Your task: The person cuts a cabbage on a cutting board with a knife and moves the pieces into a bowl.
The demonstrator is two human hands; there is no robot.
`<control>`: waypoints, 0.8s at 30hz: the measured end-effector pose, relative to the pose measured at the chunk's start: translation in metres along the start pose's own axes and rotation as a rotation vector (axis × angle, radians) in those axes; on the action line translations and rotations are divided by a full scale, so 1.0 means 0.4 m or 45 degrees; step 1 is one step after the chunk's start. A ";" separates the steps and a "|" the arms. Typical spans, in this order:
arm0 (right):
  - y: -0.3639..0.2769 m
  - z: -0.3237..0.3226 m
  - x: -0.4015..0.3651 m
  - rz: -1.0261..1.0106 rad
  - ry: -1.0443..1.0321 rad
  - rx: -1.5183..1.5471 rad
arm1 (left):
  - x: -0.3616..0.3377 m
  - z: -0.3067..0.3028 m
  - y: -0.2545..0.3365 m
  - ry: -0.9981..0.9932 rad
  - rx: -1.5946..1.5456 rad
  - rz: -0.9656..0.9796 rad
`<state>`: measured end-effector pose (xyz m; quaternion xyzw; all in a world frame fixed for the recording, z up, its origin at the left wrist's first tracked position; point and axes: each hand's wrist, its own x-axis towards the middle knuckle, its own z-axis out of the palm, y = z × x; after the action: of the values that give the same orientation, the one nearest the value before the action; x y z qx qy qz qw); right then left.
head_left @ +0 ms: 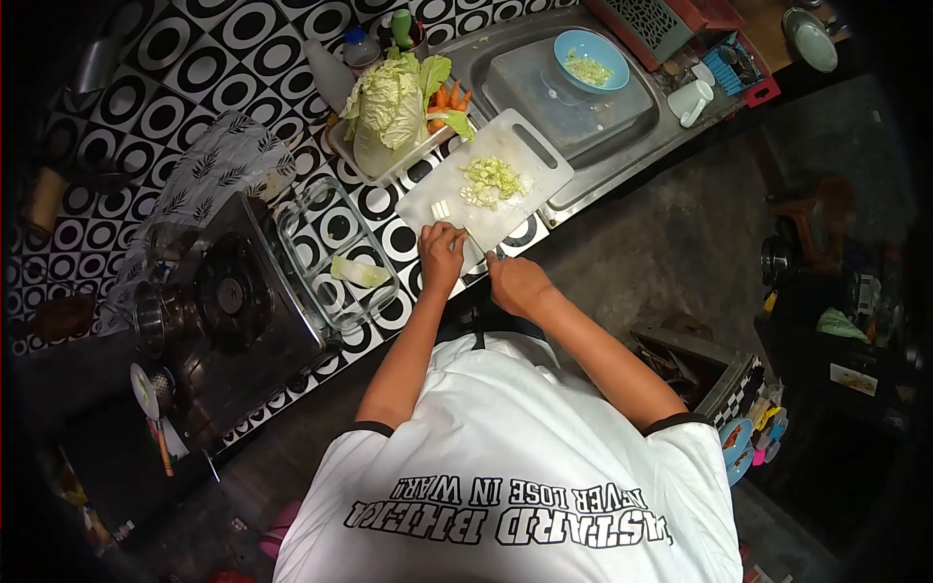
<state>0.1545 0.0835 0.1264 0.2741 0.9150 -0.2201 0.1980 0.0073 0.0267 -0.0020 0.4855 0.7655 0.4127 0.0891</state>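
A white cutting board [539,160] lies on the patterned counter, its slotted handle end toward the sink. On it sits a heap of chopped pale-green cabbage [492,182]. My left hand [442,255] is at the board's near-left edge, fingers bent together over pale cabbage pieces that they mostly hide. Just beyond those fingertips are a few white strips [440,210]. My right hand [522,288] is closed around the dark handle of a knife [494,256] at the board's near edge; most of its blade is hard to make out.
A tub [367,167] holds a cabbage [391,100] and carrots [449,101]. Left of the board, a glass dish [386,291] contains a cabbage piece [359,272], near the stove [233,291]. A blue bowl [612,58] with chopped pieces stands at the sink [583,185].
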 end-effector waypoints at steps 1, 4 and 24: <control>-0.001 -0.006 -0.001 0.010 -0.022 0.013 | 0.000 0.000 0.000 0.001 0.000 0.001; 0.011 0.017 0.004 0.030 0.003 0.052 | 0.000 0.003 -0.002 -0.002 0.008 -0.004; 0.018 0.152 -0.011 0.084 0.152 0.198 | 0.001 -0.001 -0.005 -0.044 0.009 0.002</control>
<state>0.1770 0.0560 0.0762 0.3313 0.8958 -0.2670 0.1286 0.0056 0.0266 -0.0032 0.4935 0.7648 0.4018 0.1003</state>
